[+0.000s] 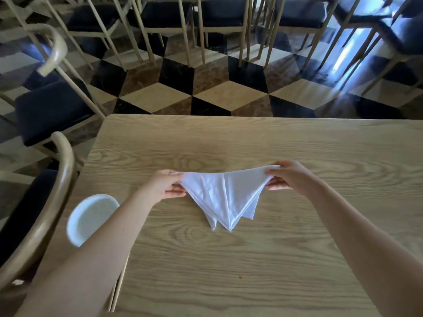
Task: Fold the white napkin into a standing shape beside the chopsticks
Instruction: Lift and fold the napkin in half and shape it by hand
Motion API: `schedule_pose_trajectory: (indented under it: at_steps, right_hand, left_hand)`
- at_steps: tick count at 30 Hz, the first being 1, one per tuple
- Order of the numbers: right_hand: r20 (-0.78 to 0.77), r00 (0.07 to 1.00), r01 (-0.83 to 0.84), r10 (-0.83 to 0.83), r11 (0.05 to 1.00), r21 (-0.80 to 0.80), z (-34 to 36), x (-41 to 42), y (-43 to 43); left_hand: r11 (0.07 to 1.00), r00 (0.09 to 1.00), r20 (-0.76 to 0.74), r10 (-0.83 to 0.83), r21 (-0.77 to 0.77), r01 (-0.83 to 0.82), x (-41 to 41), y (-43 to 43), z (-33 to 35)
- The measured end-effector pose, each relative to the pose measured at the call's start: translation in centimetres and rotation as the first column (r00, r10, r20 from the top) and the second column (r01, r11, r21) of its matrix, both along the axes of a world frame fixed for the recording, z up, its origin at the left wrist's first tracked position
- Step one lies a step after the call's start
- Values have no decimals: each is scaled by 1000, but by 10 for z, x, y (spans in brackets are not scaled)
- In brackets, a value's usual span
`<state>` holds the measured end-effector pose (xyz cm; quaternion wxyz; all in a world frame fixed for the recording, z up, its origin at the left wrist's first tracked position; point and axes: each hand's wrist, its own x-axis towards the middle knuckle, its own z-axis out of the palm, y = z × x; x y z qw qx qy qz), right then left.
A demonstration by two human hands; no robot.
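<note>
The pale wooden worktop [251, 143] carries a white napkin [219, 197], folded to a triangle whose points hang toward the person. The left hand [166, 186] pinches its left corner and the right hand [290, 177] its right corner. Near the left grip's forearm sit a white bowl [88, 219] and chopsticks [117, 287].
</note>
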<state>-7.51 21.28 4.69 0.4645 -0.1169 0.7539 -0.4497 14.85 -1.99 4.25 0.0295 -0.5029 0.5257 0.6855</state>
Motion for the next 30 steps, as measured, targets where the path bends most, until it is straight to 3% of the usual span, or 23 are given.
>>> schedule_pose_trajectory:
  at_steps: [4,7,10,13,16,24,30]
  right_hand:
    - [-66,955,289,-290,957,-14,-20,0,-14]
    - [-198,906,393,-374,917,69,-27,12,-7]
    - [-350,892,353,-284,924,149,-30,50,17]
    - [-385,920,171,-70,956,236,-30,93,27]
    - [-494,865,76,85,952,297,-37,119,19]
    - [-738,659,84,146,961,264,-54,143,9]
    - [-793,600,94,103,976,198,-62,149,7]
  left_hand:
    - [972,969,-90,231,-27,-234,-12,4,-9]
    - [915,917,-45,396,-63,-398,-4,27,-14]
    - [918,918,-15,396,-11,-396,14,69,-17]
    - [927,934,-21,356,131,-350,20,107,-15]
    - [917,930,-3,368,166,-363,12,124,-18]
    - [898,900,7,436,67,-436,2,134,-25]
    - [891,891,1,454,27,-454,-1,139,-28]
